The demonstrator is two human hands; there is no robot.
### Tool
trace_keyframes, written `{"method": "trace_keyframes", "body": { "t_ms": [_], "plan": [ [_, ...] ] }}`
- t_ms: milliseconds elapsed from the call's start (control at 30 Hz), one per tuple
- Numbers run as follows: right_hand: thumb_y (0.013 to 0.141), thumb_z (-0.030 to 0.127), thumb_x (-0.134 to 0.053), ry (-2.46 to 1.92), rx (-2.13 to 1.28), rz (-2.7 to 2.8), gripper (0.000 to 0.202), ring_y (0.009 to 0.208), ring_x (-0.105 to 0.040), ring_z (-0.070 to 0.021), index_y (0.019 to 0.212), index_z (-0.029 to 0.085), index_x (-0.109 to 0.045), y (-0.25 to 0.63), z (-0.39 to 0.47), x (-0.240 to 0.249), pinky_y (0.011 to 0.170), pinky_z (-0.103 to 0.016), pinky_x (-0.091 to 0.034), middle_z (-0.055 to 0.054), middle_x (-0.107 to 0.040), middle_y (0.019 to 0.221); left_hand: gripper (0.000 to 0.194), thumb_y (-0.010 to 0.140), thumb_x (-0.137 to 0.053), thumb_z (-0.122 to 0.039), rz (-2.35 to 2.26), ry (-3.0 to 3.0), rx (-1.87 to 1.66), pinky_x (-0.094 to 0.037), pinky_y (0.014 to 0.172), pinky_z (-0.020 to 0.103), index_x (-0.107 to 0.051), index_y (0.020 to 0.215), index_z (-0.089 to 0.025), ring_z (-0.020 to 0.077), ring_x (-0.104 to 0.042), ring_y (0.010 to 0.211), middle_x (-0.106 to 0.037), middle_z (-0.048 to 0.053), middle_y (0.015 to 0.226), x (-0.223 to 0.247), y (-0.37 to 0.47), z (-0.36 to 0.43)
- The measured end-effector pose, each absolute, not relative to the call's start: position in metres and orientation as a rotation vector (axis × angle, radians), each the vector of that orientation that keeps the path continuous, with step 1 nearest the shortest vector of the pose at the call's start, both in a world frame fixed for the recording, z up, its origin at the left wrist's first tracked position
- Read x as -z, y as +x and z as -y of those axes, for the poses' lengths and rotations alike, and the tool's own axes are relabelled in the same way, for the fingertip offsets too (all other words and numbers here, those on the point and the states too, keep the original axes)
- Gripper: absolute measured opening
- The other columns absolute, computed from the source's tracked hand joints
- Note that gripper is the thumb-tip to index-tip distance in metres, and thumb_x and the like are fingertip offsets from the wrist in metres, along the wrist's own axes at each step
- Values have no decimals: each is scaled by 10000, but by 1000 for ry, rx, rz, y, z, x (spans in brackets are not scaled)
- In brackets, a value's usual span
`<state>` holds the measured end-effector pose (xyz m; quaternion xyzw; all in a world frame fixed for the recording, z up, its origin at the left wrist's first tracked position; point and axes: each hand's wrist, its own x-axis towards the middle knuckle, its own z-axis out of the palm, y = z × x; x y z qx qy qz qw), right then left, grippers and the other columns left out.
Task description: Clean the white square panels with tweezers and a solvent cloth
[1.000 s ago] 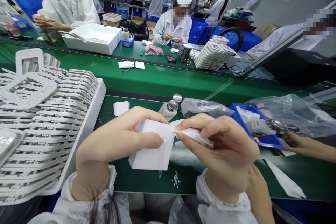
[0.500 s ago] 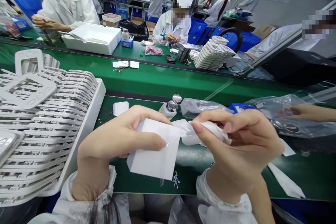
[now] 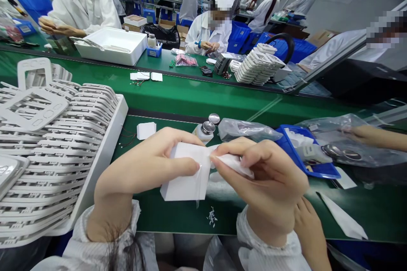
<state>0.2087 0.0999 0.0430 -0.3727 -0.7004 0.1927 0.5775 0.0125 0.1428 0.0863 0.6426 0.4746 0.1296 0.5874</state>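
Close to the near edge of the green table (image 3: pixel 178 216), the left hand (image 3: pixel 143 169) had its fingers pinched shut on a small white card (image 3: pixel 186 178), held just above the table. The right hand (image 3: pixel 267 182) met it at the card's right edge, fingers closed on a crumpled white wipe (image 3: pixel 233 163) that touched the card. At the left edge, a white tray (image 3: pixel 104 156) was packed with rows of white plastic frames (image 3: pixel 54 144). To the right, a blue bin (image 3: pixel 311 168) held small white and metal parts, with a clear plastic bag (image 3: pixel 246 129) just beside it and a metal-capped bottle (image 3: pixel 206 129) behind the card. Beyond ran a green conveyor belt (image 3: pixel 197 93), where another white tray (image 3: pixel 114 46) sat, with people in white coats working at further tables.
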Motion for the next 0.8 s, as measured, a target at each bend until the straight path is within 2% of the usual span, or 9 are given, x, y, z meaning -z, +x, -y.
{"method": "trace_keyframes", "body": {
  "t_ms": [200,333,433,533,700,800],
  "plan": [
    [732,32,-703,-926,-465,1672,334,710,-660,-166,764,240,-444,209,-103,-39,582,-285,-521,19,-705,813,190,793,-629,-305,-1071,1541,-349,-406,499,164,-707,959,-255,109,-573,662,-623,-30,850,-87,15,-144],
    [706,43,-736,-988,-158,1491,333,689,-687,-176,723,236,-465,208,-113,-40,588,-287,-545,14,-694,755,354,728,-696,-334,-1139,1405,-298,-428,507,175,-675,1077,-279,121,-577,658,-631,-17,859,-85,12,-144],
    [701,42,-744,-966,-180,1433,338,653,-693,-180,719,233,-466,207,-115,-44,555,-282,-557,12,-694,720,445,694,-720,-351,-1107,1315,-282,-430,496,178,-654,1127,-273,129,-576,654,-630,-8,838,-87,10,-144],
    [700,40,-747,-926,-253,1440,333,630,-688,-177,721,227,-472,205,-111,-47,516,-277,-549,11,-700,725,460,684,-724,-365,-1069,1283,-263,-394,450,169,-652,1125,-255,117,-552,600,-616,-13,784,-93,9,-145],
    [695,-7,-726,-827,-321,1475,324,639,-674,-185,748,217,-499,204,-101,-46,535,-310,-533,-3,-701,728,351,714,-678,-367,-1002,1328,-241,-334,413,165,-678,1037,-227,128,-556,600,-595,-12,736,-97,10,-146],
    [689,-29,-718,-784,-326,1503,338,651,-673,-186,756,215,-495,204,-100,-45,568,-328,-533,-1,-704,730,409,710,-684,-373,-1030,1335,-266,-350,418,169,-659,1099,-249,134,-562,620,-602,-8,780,-95,10,-147]
  ]
}}
